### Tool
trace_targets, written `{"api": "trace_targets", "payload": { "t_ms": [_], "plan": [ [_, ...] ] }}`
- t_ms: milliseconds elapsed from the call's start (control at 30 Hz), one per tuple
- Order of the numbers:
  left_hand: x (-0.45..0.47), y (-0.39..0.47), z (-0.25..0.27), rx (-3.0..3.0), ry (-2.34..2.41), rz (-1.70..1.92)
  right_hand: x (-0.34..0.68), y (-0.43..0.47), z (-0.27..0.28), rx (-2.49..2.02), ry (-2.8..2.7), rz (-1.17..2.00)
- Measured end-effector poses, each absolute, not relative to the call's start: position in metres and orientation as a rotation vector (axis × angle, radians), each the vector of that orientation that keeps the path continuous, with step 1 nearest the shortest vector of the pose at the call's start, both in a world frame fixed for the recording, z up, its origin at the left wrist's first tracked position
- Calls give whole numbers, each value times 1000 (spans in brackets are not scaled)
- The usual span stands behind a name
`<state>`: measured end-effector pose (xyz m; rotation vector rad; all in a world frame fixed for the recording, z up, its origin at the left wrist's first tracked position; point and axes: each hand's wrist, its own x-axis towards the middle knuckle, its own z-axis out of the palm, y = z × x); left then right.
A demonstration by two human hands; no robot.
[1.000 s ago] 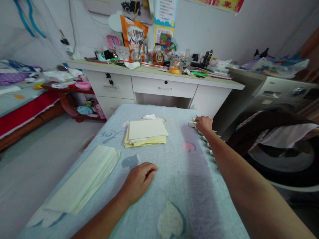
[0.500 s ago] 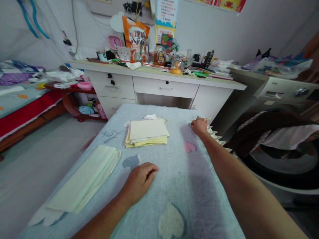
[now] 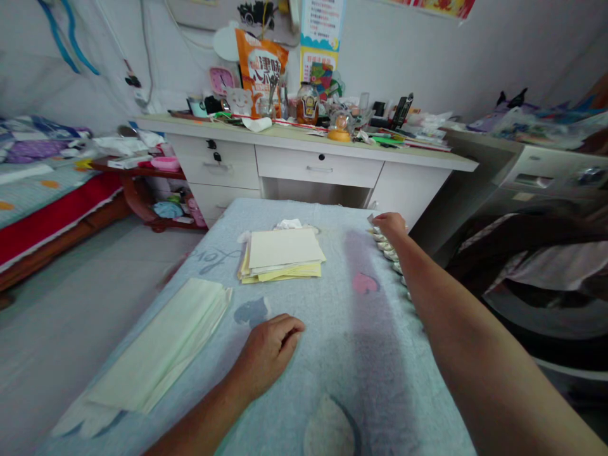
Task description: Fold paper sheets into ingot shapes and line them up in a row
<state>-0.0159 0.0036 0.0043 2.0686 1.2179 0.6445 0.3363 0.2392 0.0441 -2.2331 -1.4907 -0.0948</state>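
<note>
At the far right edge of the cloth-covered table (image 3: 327, 310), my right hand (image 3: 390, 224) is closed, its fingertips at a small pale folded paper piece (image 3: 371, 219). Its palm side is hidden. Beneath the wrist, a row of similar folded paper pieces (image 3: 390, 254) runs along the right edge, partly covered by my forearm. My left hand (image 3: 273, 345) rests on the cloth near the middle, fingers curled in, with nothing visible in them. Beyond it lies a stack of cream and yellow paper sheets (image 3: 285, 248). Left of that hand is a long pile of pale green paper (image 3: 161, 345).
A crumpled white tissue (image 3: 289, 224) lies behind the stack. Past the table stands a white desk (image 3: 313, 166) crowded with jars, a snack bag (image 3: 261, 69) and small items. A washing machine (image 3: 536, 183) with cloth hanging from its door stands right, a bed (image 3: 52, 209) left.
My right hand has shifted slightly farther away and turned, and more of the folded row shows beside the wrist. The left hand stays in place. The view has moved a little.
</note>
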Motion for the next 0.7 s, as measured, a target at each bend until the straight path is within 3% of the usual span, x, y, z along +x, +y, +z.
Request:
{"api": "trace_targets", "payload": {
  "t_ms": [700],
  "plan": [
    [-16,4,2,2094,1204,660,316,222,21,-2333,-1560,-217]
  ]
}}
